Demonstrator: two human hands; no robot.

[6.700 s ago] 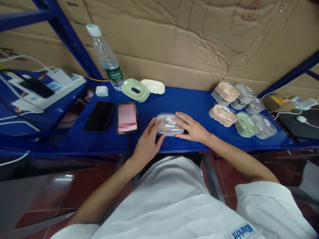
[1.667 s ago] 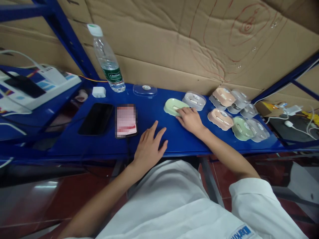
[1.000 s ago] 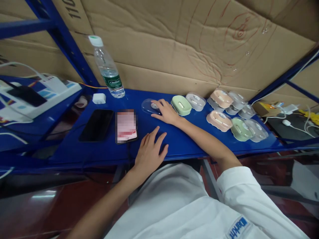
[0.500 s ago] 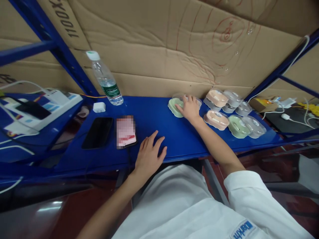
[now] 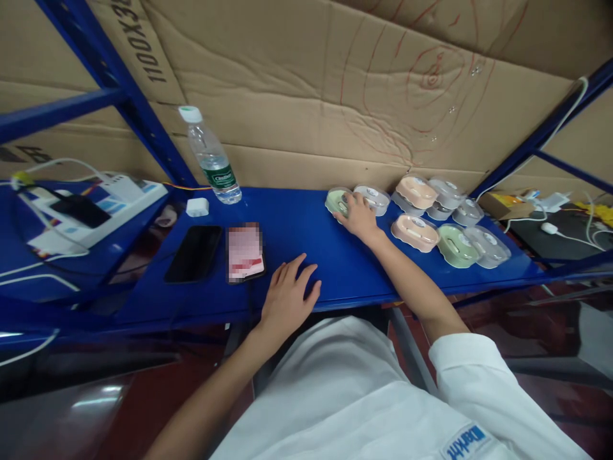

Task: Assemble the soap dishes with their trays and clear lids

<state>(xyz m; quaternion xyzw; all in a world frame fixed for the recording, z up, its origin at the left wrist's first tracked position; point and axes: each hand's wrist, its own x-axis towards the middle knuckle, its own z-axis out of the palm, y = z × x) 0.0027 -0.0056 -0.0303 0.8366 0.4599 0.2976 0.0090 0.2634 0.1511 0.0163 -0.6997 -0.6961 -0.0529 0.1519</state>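
My right hand is at the back of the blue table, with curved fingers over the right end of a pale green oval box with a clear lid. The thumb lies at the box's front edge and the fingertips are on its top. Just right of those fingers sits a grey clear-lidded box. My left hand lies at the front edge of the table, palm down, fingers spread, holding nothing. Close to its left is a phone with a blurred-out screen.
Several pink, green and grey lidded boxes stand at right, some stacked. At left are a water bottle, a white charger, a dark phone and a power strip. Cardboard backs the table.
My right hand has shifted slightly left onto the green box, which sits a little further back. The grey box beside it shows more. My left hand stays in place; the view turns slightly.
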